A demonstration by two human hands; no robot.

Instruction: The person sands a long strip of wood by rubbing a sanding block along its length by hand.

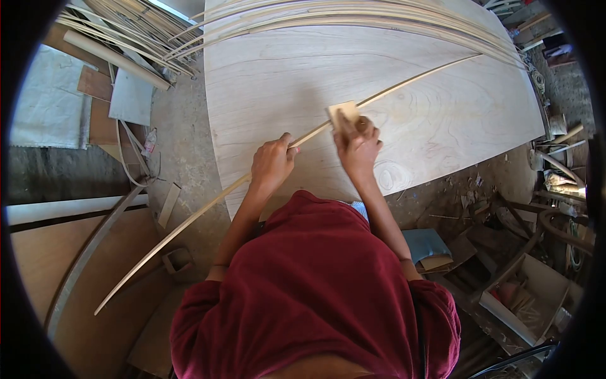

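Observation:
A long, thin wooden strip (190, 218) runs diagonally from the lower left, past the edge of the plywood tabletop (265, 79), to the upper right. Wrapped round the strip near the table's edge is my left hand (273, 165). Farther up the strip, my right hand (358, 144) grips a small flat tan block (343, 110), which lies over the strip. The fingers of my right hand are slightly blurred. The part of the strip beneath the block is hidden.
Many thin strips (328, 19) lie across the table's far side, with more stacked at the upper left. A curved dark beam (95, 252) and boards stand at the left. At the lower right are a blue-covered item (426, 245) and an open box (527, 297).

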